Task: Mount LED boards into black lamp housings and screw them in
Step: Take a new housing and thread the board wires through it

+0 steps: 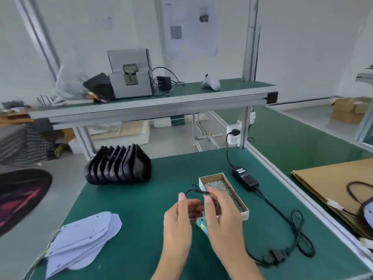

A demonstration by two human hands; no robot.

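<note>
Green matting covers the worktop (141, 209) where we hold both hands up over its middle. Our left hand (177, 221) has its fingers straight and relaxed, palm turned inward, gripping nothing that we can see. Our right hand (221, 215) is just beside it, fingers loosely extended; whether it pinches anything we cannot tell. Between and below the two hands a small teal object (202, 226) shows, too blurred for us to name.

Left of our left hand and nearer to us lies a fanned stack of white LED boards (84, 237). Beyond our left hand, further to the left, a row of black lamp housings (119, 165) stands on edge, packed one against the next.

Just beyond our right hand sits an open cardboard box of small silver screws (220, 188), with a thin black wire (196, 191) at its near-left corner. Right of that box a black power adapter (245, 178) lies flat, its cable (298, 239) looping to the right of our right hand. Above, a shelf (153, 104) carries a grey machine (130, 75).
</note>
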